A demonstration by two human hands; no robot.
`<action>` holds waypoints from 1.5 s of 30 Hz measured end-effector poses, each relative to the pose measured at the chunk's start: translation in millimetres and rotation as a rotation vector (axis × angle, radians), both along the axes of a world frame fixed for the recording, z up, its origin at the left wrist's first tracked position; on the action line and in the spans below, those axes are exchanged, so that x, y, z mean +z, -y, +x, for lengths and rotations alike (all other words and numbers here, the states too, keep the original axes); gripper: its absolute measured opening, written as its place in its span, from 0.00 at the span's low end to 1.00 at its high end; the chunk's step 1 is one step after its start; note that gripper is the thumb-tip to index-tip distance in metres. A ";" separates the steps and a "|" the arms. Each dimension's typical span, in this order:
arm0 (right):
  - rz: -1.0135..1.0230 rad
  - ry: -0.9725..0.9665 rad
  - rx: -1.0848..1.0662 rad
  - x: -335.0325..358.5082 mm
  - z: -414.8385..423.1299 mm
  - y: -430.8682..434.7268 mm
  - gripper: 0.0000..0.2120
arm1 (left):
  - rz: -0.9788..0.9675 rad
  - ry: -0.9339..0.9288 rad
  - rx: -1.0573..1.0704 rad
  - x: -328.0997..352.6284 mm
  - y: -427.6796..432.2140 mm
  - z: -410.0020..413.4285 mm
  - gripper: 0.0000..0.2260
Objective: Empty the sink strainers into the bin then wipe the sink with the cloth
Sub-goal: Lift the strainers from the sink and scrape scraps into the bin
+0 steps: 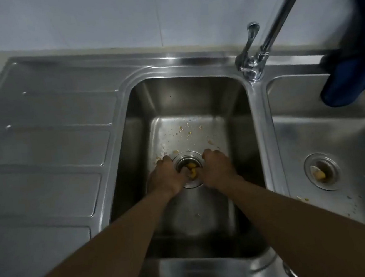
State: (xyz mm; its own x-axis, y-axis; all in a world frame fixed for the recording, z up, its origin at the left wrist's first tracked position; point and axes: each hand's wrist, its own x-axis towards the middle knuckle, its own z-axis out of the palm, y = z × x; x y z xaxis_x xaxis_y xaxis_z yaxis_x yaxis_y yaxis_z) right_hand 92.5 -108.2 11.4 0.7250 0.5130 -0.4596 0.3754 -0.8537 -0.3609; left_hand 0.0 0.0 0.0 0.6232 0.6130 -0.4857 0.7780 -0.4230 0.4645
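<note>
A steel double sink fills the view. In the deep left basin (172, 98) the round strainer (187, 160) sits in the drain with yellow food scraps inside. My left hand (165, 176) and my right hand (218, 168) are both down at the strainer, one on each side, fingers curled at its rim and into it. How firmly they hold it cannot be made out. The right basin (360, 152) has a second strainer (321, 171) with yellow scraps in it. A dark blue cloth (351, 73) hangs over the right basin's back edge.
Small food crumbs lie on the left basin floor behind the drain and on the right basin floor. The tap (256, 59) stands between the basins, its spout rising to the upper right. A ribbed draining board (41, 143) lies left. No bin is in view.
</note>
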 end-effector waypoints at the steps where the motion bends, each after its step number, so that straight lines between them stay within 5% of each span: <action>1: -0.021 0.006 0.003 -1.9 0.3 -2.7 0.21 | 0.001 -0.015 0.009 -3.7 -0.8 1.6 0.24; 6: -0.058 0.054 -0.034 -17.8 -0.6 -10.0 0.27 | 0.031 -0.087 0.057 -19.4 -1.5 7.0 0.26; 14: -0.079 0.074 -0.032 -22.8 3.0 -12.2 0.10 | 0.112 -0.070 -0.010 -17.7 -10.7 11.6 0.06; 23: 0.017 -0.031 -0.166 -12.1 6.0 -9.3 0.08 | 0.031 -0.061 0.017 -12.2 -6.8 10.9 0.10; 36: 0.204 -0.114 -0.254 4.8 1.8 0.1 0.05 | -0.217 0.041 0.108 -0.5 -15.9 5.7 0.01; 45: 0.337 -0.056 -0.219 57.9 19.7 -1.7 0.12 | -0.179 0.344 0.239 50.2 -12.5 12.5 0.10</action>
State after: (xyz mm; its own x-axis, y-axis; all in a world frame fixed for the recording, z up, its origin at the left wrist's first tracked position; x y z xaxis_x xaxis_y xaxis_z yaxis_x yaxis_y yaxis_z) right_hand 112.3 -106.5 69.3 0.8127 0.4776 -0.3338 0.1695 -0.7419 -0.6488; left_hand 12.5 12.5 50.2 0.6183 0.6841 -0.3869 0.6320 -0.1400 0.7623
